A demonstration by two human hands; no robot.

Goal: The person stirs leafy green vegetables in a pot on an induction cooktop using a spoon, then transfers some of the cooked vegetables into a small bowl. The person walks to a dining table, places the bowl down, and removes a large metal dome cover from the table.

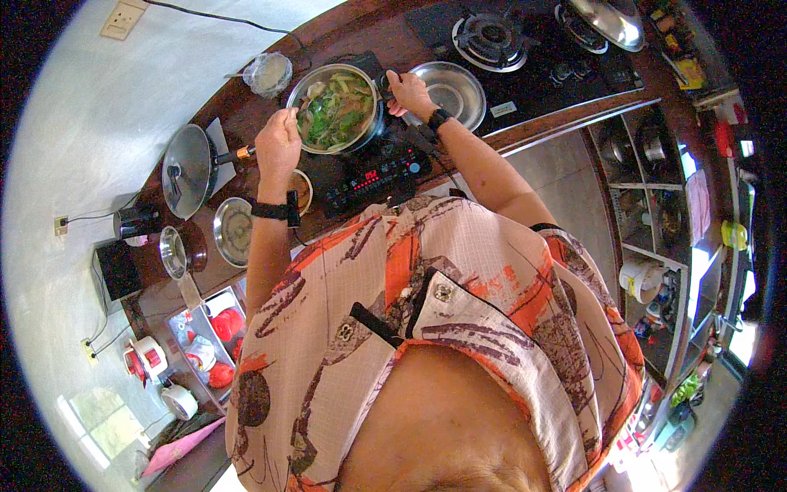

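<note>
A metal pot [367, 136] of leafy greens in liquid [338, 114] is at the back of a black electric cooktop [387, 172] with a lit red display. My left hand [278, 144] is closed at the pot's left side, where its fingers hide the handle. On the opposite side, my right hand [407, 93] grips the pot's dark right handle [385, 93]. A shallow metal dish [458, 92] lies just beyond that hand. Whether the pot touches the cooktop or is slightly raised cannot be made out.
Left of my forearm are a lidded frying pan [187, 166] and a metal plate [233, 230]. A plastic-covered bowl [268, 74] sits near the wall. Gas burners [492, 37] occupy the counter to the right, with a domed metal lid [609, 21] on the far one.
</note>
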